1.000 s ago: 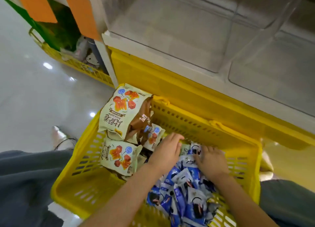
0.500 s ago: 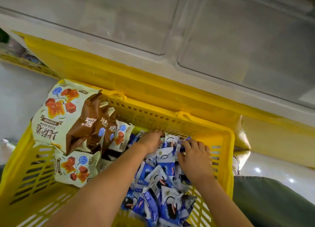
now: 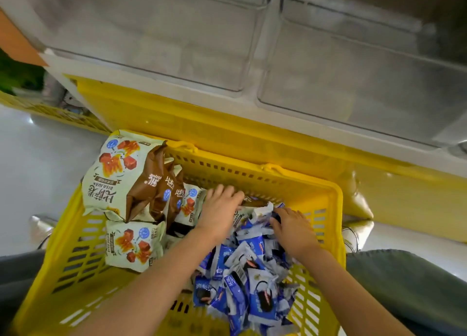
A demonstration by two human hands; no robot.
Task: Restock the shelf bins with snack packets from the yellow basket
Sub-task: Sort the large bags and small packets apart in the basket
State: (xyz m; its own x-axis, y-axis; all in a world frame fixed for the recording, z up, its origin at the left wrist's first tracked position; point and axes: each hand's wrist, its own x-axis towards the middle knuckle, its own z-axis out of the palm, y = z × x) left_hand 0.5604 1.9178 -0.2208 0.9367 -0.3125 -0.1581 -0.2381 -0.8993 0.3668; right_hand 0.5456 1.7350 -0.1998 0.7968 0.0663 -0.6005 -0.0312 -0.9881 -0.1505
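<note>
The yellow basket sits in front of me, below the shelf. A heap of small blue-and-white snack packets fills its right half. Larger cream-and-brown snack bags lean against its left side, with one more lying lower. My left hand lies on the far end of the blue heap, fingers stretched toward the basket's far wall. My right hand rests on the packets just right of it, fingers touching a white packet. Two clear shelf bins stand above, with no packets visible in them.
A yellow shelf base runs under the bins, close behind the basket. Another yellow basket stands on the pale floor at the far left. My trouser legs flank the basket on both sides.
Both hands have slid toward the basket's far wall over the blue packets. The view has swung up and right, bringing the clear bins more into sight.
</note>
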